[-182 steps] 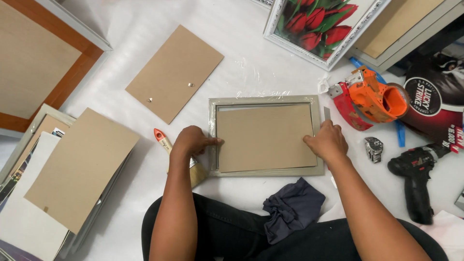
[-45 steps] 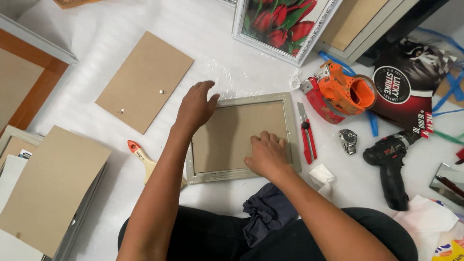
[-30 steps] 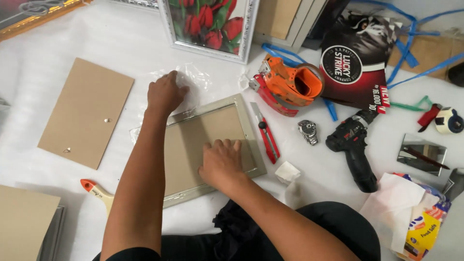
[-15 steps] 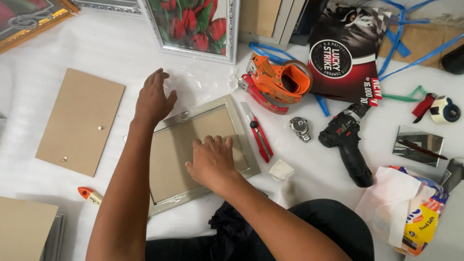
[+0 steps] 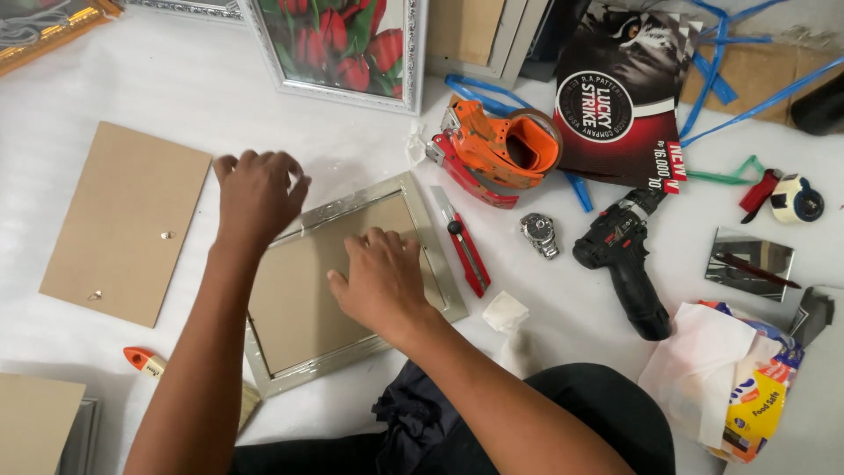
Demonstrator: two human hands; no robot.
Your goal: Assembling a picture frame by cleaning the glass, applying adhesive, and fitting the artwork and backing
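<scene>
The silver picture frame (image 5: 440,264) is lying face-down near the white surface's (image 5: 132,88) middle; the right hand (image 5: 382,281) is pressing flat on its brown backing board (image 5: 299,299); the left hand (image 5: 257,195) is curling loosely over the frame's far corner, holding nothing; a red utility knife (image 5: 464,246) is lying just beside it.

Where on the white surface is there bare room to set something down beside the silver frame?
Free: the white strip between the loose backing board, the tulip picture and the left hand. Crowded: right of the silver frame, where the red cutter, tape dispenser, wristwatch and drill lie close together.
</scene>
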